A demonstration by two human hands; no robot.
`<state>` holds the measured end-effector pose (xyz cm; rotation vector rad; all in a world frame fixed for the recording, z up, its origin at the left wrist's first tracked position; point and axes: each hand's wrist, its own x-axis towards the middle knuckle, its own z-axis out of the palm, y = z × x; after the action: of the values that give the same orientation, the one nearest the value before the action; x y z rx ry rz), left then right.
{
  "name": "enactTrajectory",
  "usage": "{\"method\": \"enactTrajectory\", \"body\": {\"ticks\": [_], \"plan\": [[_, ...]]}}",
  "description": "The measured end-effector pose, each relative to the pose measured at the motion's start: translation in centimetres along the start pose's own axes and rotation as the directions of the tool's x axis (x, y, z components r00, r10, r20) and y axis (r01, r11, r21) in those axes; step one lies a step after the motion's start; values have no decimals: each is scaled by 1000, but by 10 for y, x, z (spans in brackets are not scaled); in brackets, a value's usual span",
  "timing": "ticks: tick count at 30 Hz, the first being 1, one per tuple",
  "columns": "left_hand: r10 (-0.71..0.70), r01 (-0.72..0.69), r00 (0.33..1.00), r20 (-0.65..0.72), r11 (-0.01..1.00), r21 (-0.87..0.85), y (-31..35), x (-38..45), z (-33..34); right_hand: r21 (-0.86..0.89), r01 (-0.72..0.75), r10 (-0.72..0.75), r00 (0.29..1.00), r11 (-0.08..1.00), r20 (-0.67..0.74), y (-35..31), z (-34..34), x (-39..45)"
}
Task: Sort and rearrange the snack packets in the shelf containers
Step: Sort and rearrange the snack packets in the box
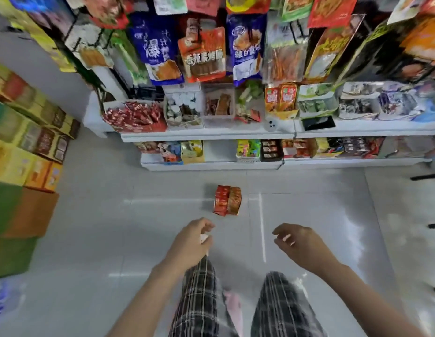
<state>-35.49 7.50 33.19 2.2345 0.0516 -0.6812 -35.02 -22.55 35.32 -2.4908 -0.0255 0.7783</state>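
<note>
Above the floor (89, 227), both hands (192, 239) hover near two red packets (227, 200).

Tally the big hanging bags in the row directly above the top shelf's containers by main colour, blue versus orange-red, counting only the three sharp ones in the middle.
Blue hanging bags: 2
Orange-red hanging bag: 1
Total: 3
The bags further left and right are too blurred to sort.
</note>
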Motion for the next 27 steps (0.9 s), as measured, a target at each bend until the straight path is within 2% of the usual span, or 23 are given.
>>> {"method": "enactTrajectory", "body": {"ticks": [5, 9, 13, 18, 21, 27], "plan": [[26, -46, 992, 120, 985, 167, -42, 89, -62, 59, -156, 156, 988, 986, 4, -29, 35, 55], [-42, 7, 988, 149, 974, 229, -104, 158, -58, 104, -211, 210, 978, 972, 22, -24, 90, 115], [-69, 29, 984, 166, 972, 232, -196, 237, 1, 162, -228, 224, 974, 960, 39, 15, 185, 222], [-47, 27, 989, 137, 989, 144, -314, 344, 113, 94, -193, 196, 980, 977, -21, 87, 301, 364], [40, -46, 998, 52, 992, 117, -361, 403, 173, 54, -152, 159, 977, 987, -141, 130, 351, 430], [260, -235, 965, -45, 925, 299, -406, 482, 230, -75, 10, -33, 949, 997, -313, 179, 419, 508]]}}
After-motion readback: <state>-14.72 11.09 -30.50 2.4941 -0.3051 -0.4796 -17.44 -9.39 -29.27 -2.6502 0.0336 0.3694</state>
